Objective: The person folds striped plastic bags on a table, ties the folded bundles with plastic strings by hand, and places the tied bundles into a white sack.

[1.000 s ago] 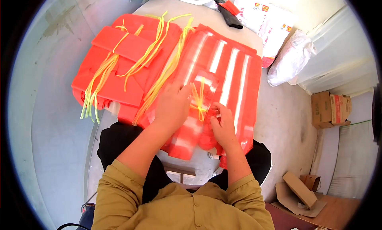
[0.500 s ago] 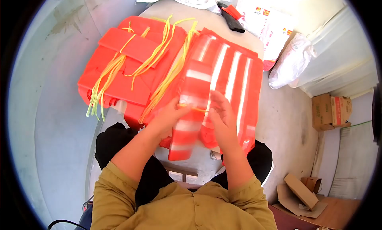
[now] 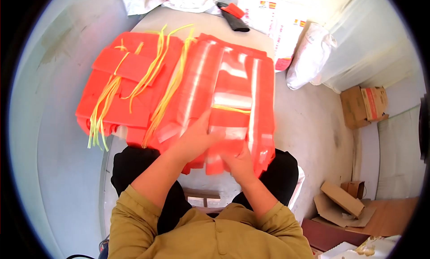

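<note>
A folded red plastic bundle (image 3: 231, 86) with a yellow tie (image 3: 230, 109) across its middle lies over a stack of red bags (image 3: 192, 75) with pale shiny stripes. My left hand (image 3: 200, 136) is at the bundle's lower left edge, its fingers closed on it. Around the lower right end of the bundle, my right hand (image 3: 239, 162) is closed too, its fingertips partly hidden. To the left is another red stack (image 3: 139, 91), with a smaller folded red piece (image 3: 130, 66) on top. Loose yellow strips (image 3: 105, 107) hang over that stack.
Behind the stacks, a black and red item (image 3: 234, 19) rests on the pale table (image 3: 179, 19). White printed sacks (image 3: 286, 30) and a white bundle (image 3: 310, 55) stand at the back right. A cardboard box (image 3: 363, 107) and opened cardboard (image 3: 342, 205) are at right.
The tied bundle has been turned over, so the yellow knot no longer shows, and now lies farther up the striped stack. Both hands have moved down to its lower end. The view has shifted.
</note>
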